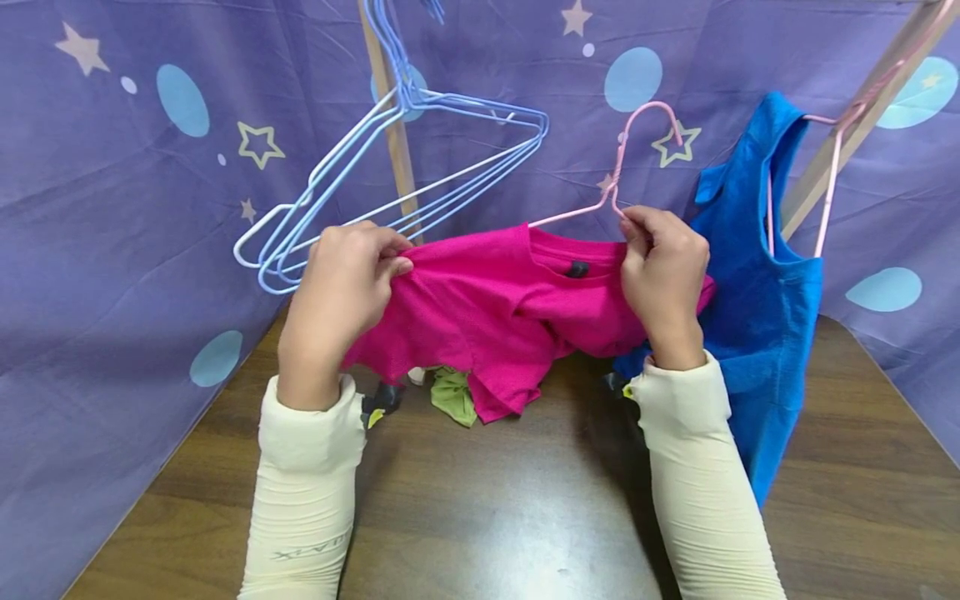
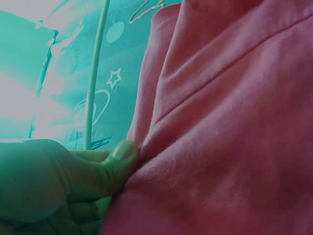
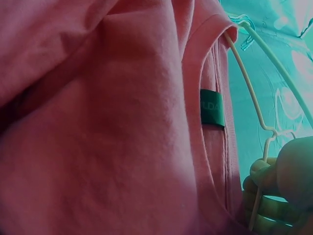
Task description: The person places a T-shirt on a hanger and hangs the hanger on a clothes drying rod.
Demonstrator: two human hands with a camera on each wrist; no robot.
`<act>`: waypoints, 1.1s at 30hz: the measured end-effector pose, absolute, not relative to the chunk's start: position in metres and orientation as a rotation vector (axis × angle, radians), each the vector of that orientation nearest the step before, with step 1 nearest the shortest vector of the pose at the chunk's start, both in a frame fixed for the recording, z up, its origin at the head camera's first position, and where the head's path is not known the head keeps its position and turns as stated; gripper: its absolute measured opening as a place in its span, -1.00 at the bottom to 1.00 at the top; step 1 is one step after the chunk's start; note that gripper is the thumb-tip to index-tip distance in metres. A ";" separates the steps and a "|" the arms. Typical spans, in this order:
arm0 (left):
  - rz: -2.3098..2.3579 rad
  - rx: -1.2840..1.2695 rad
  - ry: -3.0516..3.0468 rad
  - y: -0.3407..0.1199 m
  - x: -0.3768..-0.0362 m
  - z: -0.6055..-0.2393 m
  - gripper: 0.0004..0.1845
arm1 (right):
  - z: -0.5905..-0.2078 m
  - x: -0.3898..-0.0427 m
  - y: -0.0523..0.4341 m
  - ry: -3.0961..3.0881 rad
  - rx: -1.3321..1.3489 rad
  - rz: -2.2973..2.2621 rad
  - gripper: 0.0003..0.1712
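A bright pink shirt (image 1: 480,292) hangs between both hands, with a dark label at the back of its neckline. One arm of a pink wire hanger (image 1: 570,215) runs into the neck opening, its hook standing up above. My left hand (image 1: 337,292) pinches the shirt at the shoulder, thumb on the cloth in the left wrist view. With its thumb and fingers my right hand (image 1: 666,271) grips the hanger just below the hook, beside the collar. In the right wrist view the hanger wire (image 3: 252,93) shows behind the collar, and the fingers (image 3: 264,176) curl round it.
Several blue and white hangers (image 1: 405,167) hang behind on the left by a wooden post (image 1: 401,158). A blue sleeveless garment (image 1: 765,333) hangs on a pink hanger at right, under a slanted wooden bar (image 1: 862,117). Green cloth (image 1: 453,396) lies on the wooden table (image 1: 510,500).
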State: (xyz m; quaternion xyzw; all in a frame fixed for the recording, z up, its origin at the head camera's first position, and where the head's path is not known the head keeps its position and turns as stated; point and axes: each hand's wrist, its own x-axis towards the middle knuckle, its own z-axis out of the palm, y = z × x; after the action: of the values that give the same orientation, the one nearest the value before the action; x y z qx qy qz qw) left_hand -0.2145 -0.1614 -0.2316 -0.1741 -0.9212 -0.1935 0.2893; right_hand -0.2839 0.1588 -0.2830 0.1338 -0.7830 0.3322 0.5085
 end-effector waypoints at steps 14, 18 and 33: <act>-0.500 -0.387 -2.529 -0.173 -0.209 -0.227 -0.92 | -0.279 -0.283 0.171 -1.868 0.264 0.848 -0.81; -0.442 -0.372 -2.578 -0.172 -0.207 -0.229 -0.93 | -0.278 -0.282 0.169 -1.872 0.280 0.845 -0.81; -0.308 -0.530 -2.418 -0.123 -0.217 -0.247 -0.69 | -0.282 -0.277 0.145 -1.883 0.482 0.684 -0.73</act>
State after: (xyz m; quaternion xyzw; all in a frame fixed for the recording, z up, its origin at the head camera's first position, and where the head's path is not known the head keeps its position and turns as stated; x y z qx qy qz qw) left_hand -0.2173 -0.1229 -0.2465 -0.2013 -0.9191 -0.1170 0.3180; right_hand -0.2769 0.1452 -0.2815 0.2004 -0.7837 0.2847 0.5145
